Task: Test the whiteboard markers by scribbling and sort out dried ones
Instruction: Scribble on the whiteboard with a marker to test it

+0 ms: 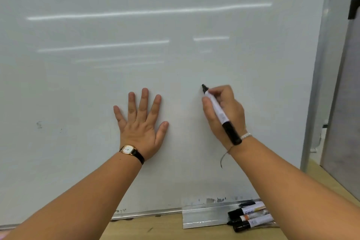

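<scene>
A large whiteboard [136,48] fills the view, almost bare where the hands are. My left hand [141,122] presses flat on it with fingers spread, a watch on the wrist. My right hand [224,111] grips an uncapped black marker [219,111], white barrel with its cap pushed on the rear end. Its black tip touches or nearly touches the board, up and left of the hand. No fresh ink line shows at the tip. Several more capped markers [251,216] lie in the metal tray [204,218] at the board's lower right.
The board's metal frame [315,84] runs down the right side, with a grey panel [346,103] beyond it. A wooden surface [165,230] lies below the tray. Faint old smudges mark the board at left [39,124] and near the bottom edge [214,199].
</scene>
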{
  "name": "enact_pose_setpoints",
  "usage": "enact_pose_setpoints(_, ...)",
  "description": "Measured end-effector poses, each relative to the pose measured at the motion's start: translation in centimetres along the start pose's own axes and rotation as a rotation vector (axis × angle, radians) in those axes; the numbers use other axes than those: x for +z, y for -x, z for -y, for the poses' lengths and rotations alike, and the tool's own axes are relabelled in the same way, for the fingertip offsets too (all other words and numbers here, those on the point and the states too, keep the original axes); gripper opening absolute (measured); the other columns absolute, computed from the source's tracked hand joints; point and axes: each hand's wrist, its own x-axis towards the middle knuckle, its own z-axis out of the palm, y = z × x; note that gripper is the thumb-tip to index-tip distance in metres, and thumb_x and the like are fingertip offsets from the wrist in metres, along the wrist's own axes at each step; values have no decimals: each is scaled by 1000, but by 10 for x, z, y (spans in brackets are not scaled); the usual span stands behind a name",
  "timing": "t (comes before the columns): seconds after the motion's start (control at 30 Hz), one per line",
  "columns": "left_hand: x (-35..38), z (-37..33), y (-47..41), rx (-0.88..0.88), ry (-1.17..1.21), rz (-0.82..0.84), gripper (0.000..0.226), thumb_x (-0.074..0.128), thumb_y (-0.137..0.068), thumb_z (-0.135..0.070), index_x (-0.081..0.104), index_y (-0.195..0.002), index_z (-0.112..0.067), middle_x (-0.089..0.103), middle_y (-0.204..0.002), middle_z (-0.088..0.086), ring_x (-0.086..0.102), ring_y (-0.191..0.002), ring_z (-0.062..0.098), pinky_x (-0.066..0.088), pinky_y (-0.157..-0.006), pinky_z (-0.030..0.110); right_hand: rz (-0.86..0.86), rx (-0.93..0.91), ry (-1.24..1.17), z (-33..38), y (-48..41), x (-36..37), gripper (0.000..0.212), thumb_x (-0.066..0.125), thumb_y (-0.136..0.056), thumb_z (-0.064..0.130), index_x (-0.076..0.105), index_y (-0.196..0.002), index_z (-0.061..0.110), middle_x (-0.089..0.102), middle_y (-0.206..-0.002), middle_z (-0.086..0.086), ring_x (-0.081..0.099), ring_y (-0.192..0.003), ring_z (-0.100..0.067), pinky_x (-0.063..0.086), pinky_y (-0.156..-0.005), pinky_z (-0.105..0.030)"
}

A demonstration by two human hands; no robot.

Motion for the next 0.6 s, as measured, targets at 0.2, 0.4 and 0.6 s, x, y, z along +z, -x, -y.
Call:
enact_pose_setpoints(0.2, 1, 0, 0, -2, -1, -13, 69, 21, -91, -56, -6, -151, -34, -19, -158, -7, -18, -144, 21, -17, -110, 50, 419, -485, 396, -23, 33, 7, 24, 42, -83, 44, 46, -96, 25, 57, -53, 3, 51, -40, -19, 38, -38, -21)
enact_pose_setpoints(0.4, 0, 1, 1, 4, 2, -8, 68, 21, -91, -56, -4, -151, -33, -19, -158, -7, -19, -144, 21, -17, -110, 50, -70, 50, 29, -17, 15, -13, 11, 61, -87, 31, 56, -93, 23, 60, -67, 9, 57, -55, -13, 46, -53, -25)
enact_pose_setpoints(0.6, 1, 2, 3, 19, -13, -17, 68, 20, -92, -57, -4, -151, -33, -17, -158, -5, -17, -145, 22, -14, -111, 51, 243, -366, 422, -38, 43, -14, 23, 52, -80, 38, 65, -86, 19, 61, -55, 7, 56, -42, -12, 40, -39, -19)
